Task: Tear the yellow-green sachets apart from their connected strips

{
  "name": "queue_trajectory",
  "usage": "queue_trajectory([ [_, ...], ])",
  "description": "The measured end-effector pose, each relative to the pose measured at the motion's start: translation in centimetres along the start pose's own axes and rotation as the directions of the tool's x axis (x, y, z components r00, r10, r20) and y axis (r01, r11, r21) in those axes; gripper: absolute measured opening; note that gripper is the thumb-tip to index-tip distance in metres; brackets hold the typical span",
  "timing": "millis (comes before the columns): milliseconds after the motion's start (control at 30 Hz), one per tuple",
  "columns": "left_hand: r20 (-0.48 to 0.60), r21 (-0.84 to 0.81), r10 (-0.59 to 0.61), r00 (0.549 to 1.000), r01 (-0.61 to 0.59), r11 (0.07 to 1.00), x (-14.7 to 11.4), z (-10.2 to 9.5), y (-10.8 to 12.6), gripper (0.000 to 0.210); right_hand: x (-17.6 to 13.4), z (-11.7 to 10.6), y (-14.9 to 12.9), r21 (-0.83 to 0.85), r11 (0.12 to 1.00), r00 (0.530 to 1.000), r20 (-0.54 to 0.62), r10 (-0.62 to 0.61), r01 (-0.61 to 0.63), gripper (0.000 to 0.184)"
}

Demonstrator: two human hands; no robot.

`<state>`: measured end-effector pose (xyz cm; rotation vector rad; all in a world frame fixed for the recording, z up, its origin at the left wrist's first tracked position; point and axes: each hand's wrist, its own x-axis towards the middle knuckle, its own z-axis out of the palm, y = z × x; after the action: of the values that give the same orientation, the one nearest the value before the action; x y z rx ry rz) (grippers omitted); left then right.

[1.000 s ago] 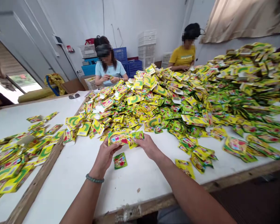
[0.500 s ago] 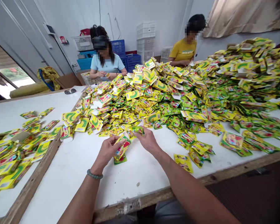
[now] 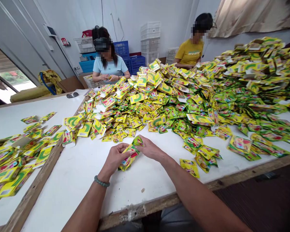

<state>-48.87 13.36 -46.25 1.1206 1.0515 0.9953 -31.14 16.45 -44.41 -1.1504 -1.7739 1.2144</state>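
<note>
A small yellow-and-green printed carton [image 3: 126, 163] is tilted above the white table, with my left hand [image 3: 115, 158] closed round it. At the carton's upper end my right hand [image 3: 148, 147] pinches a green candy packet [image 3: 137, 140]. The packet touches the carton's upper end; how much of it is inside I cannot see. Just beyond both hands lies a large heap of small yellow and green packets [image 3: 145, 109], with cartons [image 3: 157, 121] strewn over it.
Across a wooden strip [image 3: 44, 169], several cartons [image 3: 14, 174] lie on the left tabletop. Loose packets [image 3: 189, 167] rest right of my hands. Two people sit behind the heap, one in a light blue shirt [image 3: 111, 68], one in a yellow shirt [image 3: 190, 53]. Sunglasses [image 3: 72, 95] lie far left.
My right hand has brought the green packet down and left to the carton's upper end. The green packet that showed below the carton is no longer visible there.
</note>
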Motion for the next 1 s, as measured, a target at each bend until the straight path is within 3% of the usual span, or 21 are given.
queue_trajectory([
  [100,-0.063,-0.132,-0.007,0.998,-0.002,0.991,0.1,0.0,0.2,0.040,0.0,-0.2,0.0,0.110,0.990,0.995,-0.054,-0.079,0.085,0.027],
  [167,-0.093,-0.195,-0.010,0.996,-0.008,0.981,0.0,0.0,0.3,0.041,0.0,-0.3,0.0,0.019,0.994,0.987,-0.124,-0.104,0.107,0.021],
  [267,-0.098,-0.243,-0.023,0.995,-0.002,0.970,-0.1,0.0,0.5,0.041,0.1,-0.2,0.1,-0.130,0.988,0.986,-0.134,-0.101,0.084,0.024],
  [433,-0.061,-0.250,-0.040,0.997,0.024,0.968,-0.2,-0.2,0.7,0.037,0.1,0.0,0.1,-0.145,0.984,0.960,-0.248,-0.134,0.100,0.024],
  [567,0.003,-0.224,-0.072,0.997,0.071,0.972,-0.2,-0.8,0.5,0.034,0.0,-0.1,0.2,-0.218,0.966,0.978,-0.124,-0.166,0.137,0.017],
  [667,-0.008,-0.229,-0.076,0.997,0.072,0.971,-0.2,-1.2,0.3,0.035,0.1,-0.3,0.3,-0.230,0.961,0.984,-0.054,-0.168,0.151,0.017],
  [833,-0.011,-0.248,-0.071,0.997,0.066,0.967,-0.2,-1.2,0.4,0.036,0.1,-0.5,0.2,-0.201,0.973,0.975,-0.166,-0.150,0.116,0.015],
  [1000,0.013,-0.228,-0.067,0.998,0.068,0.971,-0.3,-1.4,0.6,0.036,0.0,-0.5,0.1,-0.155,0.986,0.985,-0.152,-0.085,0.061,0.022],
])
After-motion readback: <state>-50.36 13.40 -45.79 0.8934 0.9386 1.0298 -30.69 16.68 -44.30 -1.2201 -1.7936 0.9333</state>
